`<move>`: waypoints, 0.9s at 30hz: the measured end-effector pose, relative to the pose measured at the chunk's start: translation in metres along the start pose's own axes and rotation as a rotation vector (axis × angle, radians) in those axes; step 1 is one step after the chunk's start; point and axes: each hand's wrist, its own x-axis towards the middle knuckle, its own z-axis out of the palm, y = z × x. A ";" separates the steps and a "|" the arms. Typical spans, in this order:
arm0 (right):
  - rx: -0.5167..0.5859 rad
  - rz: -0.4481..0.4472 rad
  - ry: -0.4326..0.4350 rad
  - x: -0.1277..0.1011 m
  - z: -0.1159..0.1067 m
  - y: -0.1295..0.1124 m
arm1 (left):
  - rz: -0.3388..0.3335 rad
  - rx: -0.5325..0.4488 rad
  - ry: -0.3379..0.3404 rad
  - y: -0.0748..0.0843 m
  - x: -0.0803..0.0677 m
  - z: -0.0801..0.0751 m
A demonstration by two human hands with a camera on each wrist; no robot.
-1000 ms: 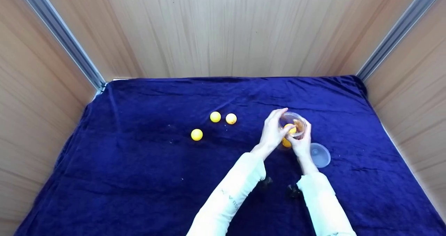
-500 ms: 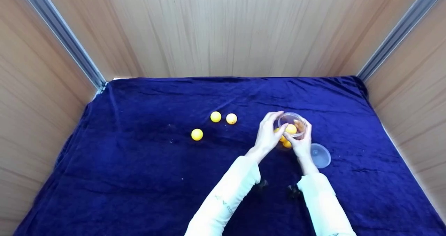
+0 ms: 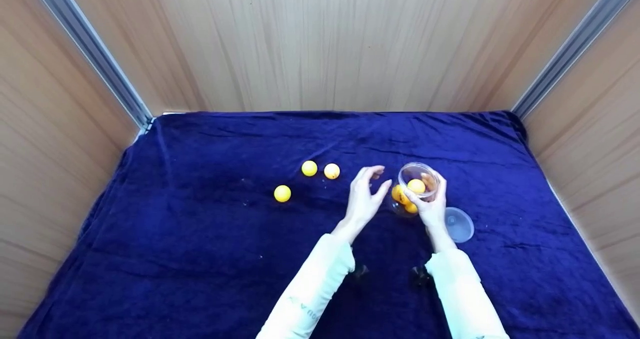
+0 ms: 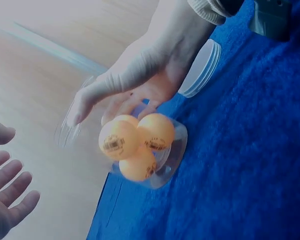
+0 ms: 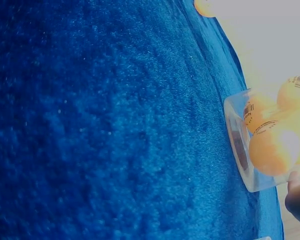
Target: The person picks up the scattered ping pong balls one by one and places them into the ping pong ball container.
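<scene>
Left hand [image 3: 363, 196] withdrawn; jar [image 3: 410, 172] unmoved

Dark-blue plush cloth [image 3: 200, 249] covers the surface [image 3: 150, 299]; on it: three yellow balls [image 3: 282, 193], round translucent plastic lid [image 3: 459, 225], clear plastic jar [image 3: 411, 174].

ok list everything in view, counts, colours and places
velvet cloth: 1, dark blue, across lower view
round plastic jar: 1, clear, right of centre
round printed balls: 4 visible, orange, inside jar
loose round balls: 3, yellow, on cloth left of jar
round plastic lid: 1, translucent, right of jar
wood-grain panels: 3, light brown, back and sides
metal corner strips: 2, grey, between panels
small objects: 2, black, below centre, too dim to identify
fabric sleeves: 2, white, on both forearms
left hand: 1, bare, left of jar, holding nothing
right hand: 1, bare, gripping jar
</scene>
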 end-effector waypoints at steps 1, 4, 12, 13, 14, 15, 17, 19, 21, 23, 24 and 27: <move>-0.003 0.002 0.003 0.000 0.000 0.000 | -0.009 0.000 0.001 -0.001 -0.001 -0.003; -0.016 0.011 0.010 0.001 0.000 -0.002 | -0.037 0.007 -0.003 -0.006 -0.004 -0.012; -0.040 0.030 0.014 0.002 0.002 -0.003 | -0.079 0.031 -0.024 -0.024 -0.009 -0.043; -0.039 0.032 0.013 0.002 0.002 -0.003 | -0.085 0.036 -0.021 -0.025 -0.009 -0.047; -0.035 0.035 0.013 0.003 0.002 -0.003 | -0.091 0.040 -0.015 -0.028 -0.010 -0.050; -0.035 0.041 0.013 0.003 0.002 -0.004 | -0.094 0.045 -0.006 -0.030 -0.010 -0.054; -0.027 0.048 0.014 0.002 0.003 -0.006 | -0.098 0.051 0.017 -0.034 -0.011 -0.061; -0.027 0.050 0.014 0.002 0.005 -0.010 | -0.093 0.051 0.046 -0.038 -0.012 -0.068; -0.030 0.046 0.012 0.001 0.008 -0.016 | -0.094 0.045 0.076 -0.042 -0.013 -0.075; -0.029 0.041 0.013 0.001 0.009 -0.020 | -0.100 0.031 0.103 -0.047 -0.014 -0.081; -0.029 0.038 0.014 0.000 0.010 -0.022 | -0.106 0.029 0.114 -0.049 -0.014 -0.084; -0.021 0.032 0.021 0.001 0.007 -0.020 | -0.130 0.025 0.146 -0.055 -0.017 -0.093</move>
